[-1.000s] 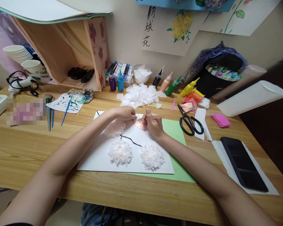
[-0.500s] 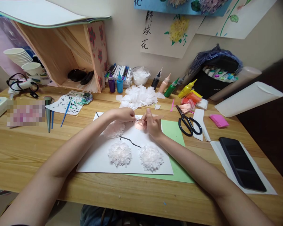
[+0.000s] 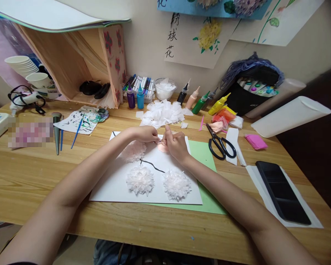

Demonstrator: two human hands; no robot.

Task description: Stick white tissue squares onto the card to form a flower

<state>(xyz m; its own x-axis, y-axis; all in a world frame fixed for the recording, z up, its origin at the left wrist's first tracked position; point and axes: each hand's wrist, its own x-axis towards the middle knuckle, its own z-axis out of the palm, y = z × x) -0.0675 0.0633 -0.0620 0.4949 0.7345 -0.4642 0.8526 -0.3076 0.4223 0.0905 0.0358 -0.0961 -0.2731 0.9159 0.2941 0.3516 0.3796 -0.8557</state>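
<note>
My left hand (image 3: 149,134) is closed in a pinch at the top of the white sheet (image 3: 113,191), with a bit of white tissue paper (image 3: 160,137) at its fingertips. Right beside it, my right hand (image 3: 176,145) is wrapped round a thin tan stick, mostly hidden by the fingers. Between and below the hands lies a flat peach-coloured round patch (image 3: 162,147) on the sheet. Under my left wrist sits a pale pink tissue paper flower (image 3: 135,151). Two more, a left flower (image 3: 140,180) and a right flower (image 3: 177,185), lie nearer me, below a black drawn line (image 3: 153,165).
Behind the hands lies a pile of tissue squares (image 3: 162,113), with a glass bowl (image 3: 165,89) and several paint bottles (image 3: 193,97). Black scissors (image 3: 219,141) and a dark phone-like slab (image 3: 283,191) lie right. Brushes (image 3: 77,131) lie left. Green paper (image 3: 206,158) sticks out underneath.
My right hand has turned and shifted slightly, its thumb now higher, and the stick's end no longer sticks out to the right as far. My left hand has barely moved.
</note>
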